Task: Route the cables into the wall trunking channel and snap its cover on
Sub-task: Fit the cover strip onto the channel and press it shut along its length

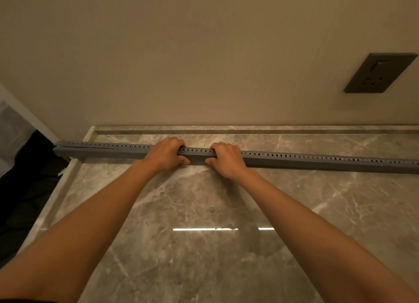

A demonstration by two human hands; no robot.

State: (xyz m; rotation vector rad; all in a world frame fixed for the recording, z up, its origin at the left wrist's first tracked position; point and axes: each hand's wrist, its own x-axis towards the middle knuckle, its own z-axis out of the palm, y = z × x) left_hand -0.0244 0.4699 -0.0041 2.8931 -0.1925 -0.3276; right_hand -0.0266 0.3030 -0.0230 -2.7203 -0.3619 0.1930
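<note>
While both hands are squeezing the grey channel at mid-frame, the lines below are working outward from them.

Left hand: the left hand (167, 153) is curling over the top of the trunking (317, 161), fingers hooked behind its slotted upper face and thumb pressing the front, clenched on it.

Right hand: the right hand (226, 158) is gripping the same piece just beside the left, with a short bare stretch showing between them.

Trunking: it is lying across the middle of the frame on the marble countertop (204, 212), near the wall (181, 53) but apart from it, its left end overhanging the counter edge.

Cover: toward the left end a seam is gaping slightly, so the cover (90, 152) is apparently sitting not fully seated there.

Cables: none are showing; whether they are inside cannot be told.

Surroundings: a dark socket plate (379, 72) is sitting at upper right of the frame.

Step in hand: probably pinching the cover onto the channel, section by section.

Next move: it is likely calling for sliding both grips leftward and pressing until the open seam closes.
</note>
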